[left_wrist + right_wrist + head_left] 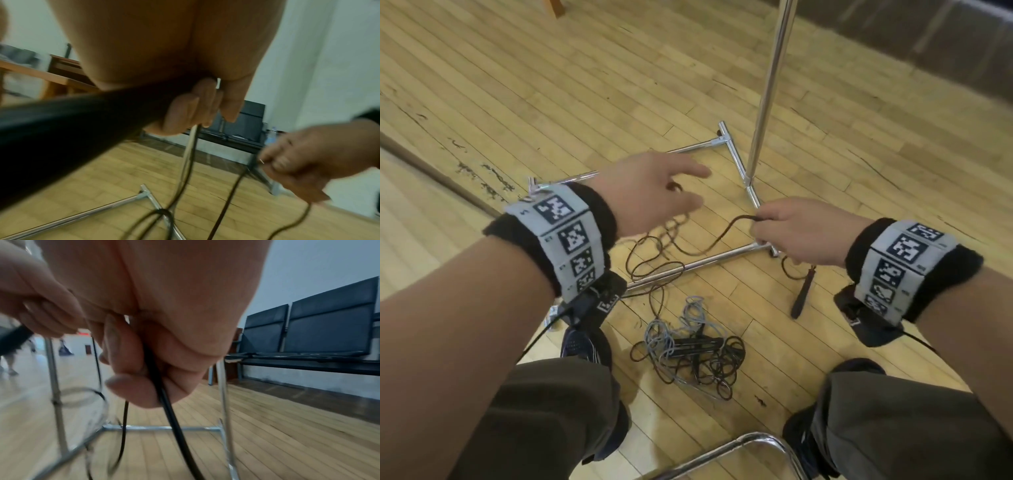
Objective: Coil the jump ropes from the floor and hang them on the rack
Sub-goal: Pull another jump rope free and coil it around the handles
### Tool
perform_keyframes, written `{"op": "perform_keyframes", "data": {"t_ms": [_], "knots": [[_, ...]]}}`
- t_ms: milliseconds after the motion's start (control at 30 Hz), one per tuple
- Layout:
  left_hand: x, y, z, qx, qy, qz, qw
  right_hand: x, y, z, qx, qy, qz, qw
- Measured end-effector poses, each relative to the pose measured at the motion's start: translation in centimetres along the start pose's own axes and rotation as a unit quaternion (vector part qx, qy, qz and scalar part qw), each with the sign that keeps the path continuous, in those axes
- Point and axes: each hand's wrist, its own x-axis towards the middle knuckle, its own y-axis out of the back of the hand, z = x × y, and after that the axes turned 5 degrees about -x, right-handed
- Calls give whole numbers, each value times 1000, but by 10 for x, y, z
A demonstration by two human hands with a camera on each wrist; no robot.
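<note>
Wooden floor [551, 85], both hands [798, 229] on dark jump rope [717, 240]

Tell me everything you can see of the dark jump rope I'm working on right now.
The dark jump rope is a thin, dark brown or black cord, plastic-looking. The right hand pinches it; its slim dark handle hangs below that hand. The left hand grips the other handle, cord trailing from the fist. Between the hands the cord sags in loose loops over the rack's chrome base bar onto the wood floor, uncoiled.
</note>
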Motion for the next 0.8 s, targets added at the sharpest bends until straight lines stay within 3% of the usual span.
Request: {"op": "perform_keyframes", "data": {"t_ms": [100, 233, 333, 433, 567, 633, 700, 800], "knots": [[-4, -18, 15, 5, -64, -74, 995, -13, -1, -25, 39, 69, 10, 997], [-2, -23, 18, 12, -62, -84, 994, -17, 0, -25, 84, 92, 18, 992], [5, -10, 7, 10, -21, 19, 1000, -9, 0, -4, 108, 61, 26, 992], [13, 12, -16, -50, 82, 165, 982, 3, -2, 29, 89, -6, 15, 996], [19, 31, -47, -52, 160, 248, 954, 5, -9, 69, -28, -104, -39, 993], [19, 29, -53, -37, 177, 239, 954, 4, -11, 71, -60, -119, -74, 988], [18, 20, -48, -33, 176, 189, 965, 5, -8, 57, -40, -104, -71, 991], [14, 1, -25, -7, 82, 70, 994, 6, -4, 22, -20, -50, -34, 998]]}}
